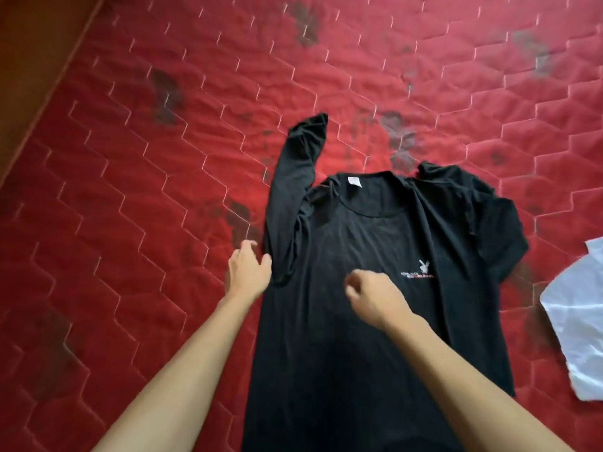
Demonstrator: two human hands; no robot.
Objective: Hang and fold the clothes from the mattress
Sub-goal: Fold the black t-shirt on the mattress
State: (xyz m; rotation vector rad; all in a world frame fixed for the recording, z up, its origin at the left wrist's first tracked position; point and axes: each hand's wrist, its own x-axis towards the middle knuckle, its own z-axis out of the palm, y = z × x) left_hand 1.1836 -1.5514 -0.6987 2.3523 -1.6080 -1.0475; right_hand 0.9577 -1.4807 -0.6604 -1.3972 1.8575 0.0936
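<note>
With left hand spread open, touching the armpit edge of the black long-sleeved shirt, and right hand loosely curled over its chest, pinching cloth or not impossible to tell, expect light, limp, crease-prone fabric spread flat on the red mattress, well off its left edge, best taken at shoulders or sleeve

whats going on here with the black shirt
A person has a black long-sleeved shirt spread face up on a red quilted mattress, not yet folded. The left hand is open at its edge by one sleeve; the right hand is curled over the chest, grip unclear. A white cloth lies beside it.
</note>
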